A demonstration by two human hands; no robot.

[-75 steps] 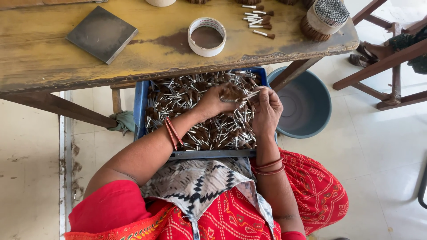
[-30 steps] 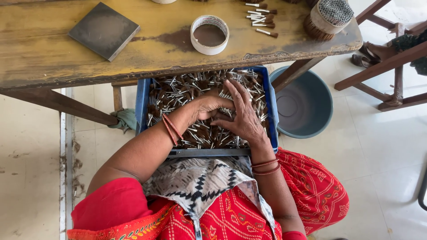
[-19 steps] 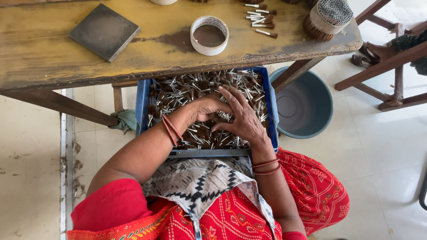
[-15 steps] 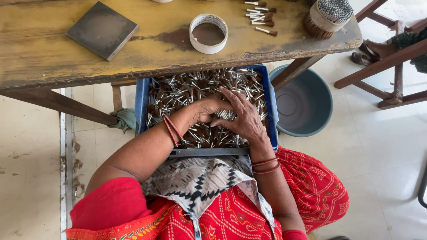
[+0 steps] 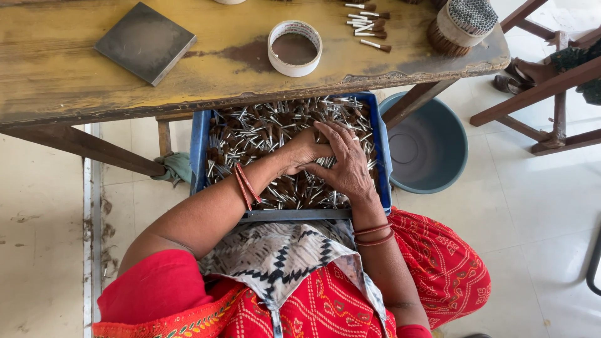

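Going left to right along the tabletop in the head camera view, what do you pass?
Dark square slab → white tape ring → small loose brushes → banded bundle of brushes at the table's right end.

1. Pale tiled floor, evenly lit by soft daylight, faint grout lines visible.
2. Worn wooden desk across the upper part, yellowed top with dark stains, edge chipped.
3. Slanting desk leg at left; second slanting leg at right.
4. Green cloth knotted just beside the left leg.
5. Grey-blue round basin on the floor, partly under the desk's right end.
6. Dark red wooden frame of a chair or stool at upper right.
7. Metal floor strip along the left, with dirt marks beside it.
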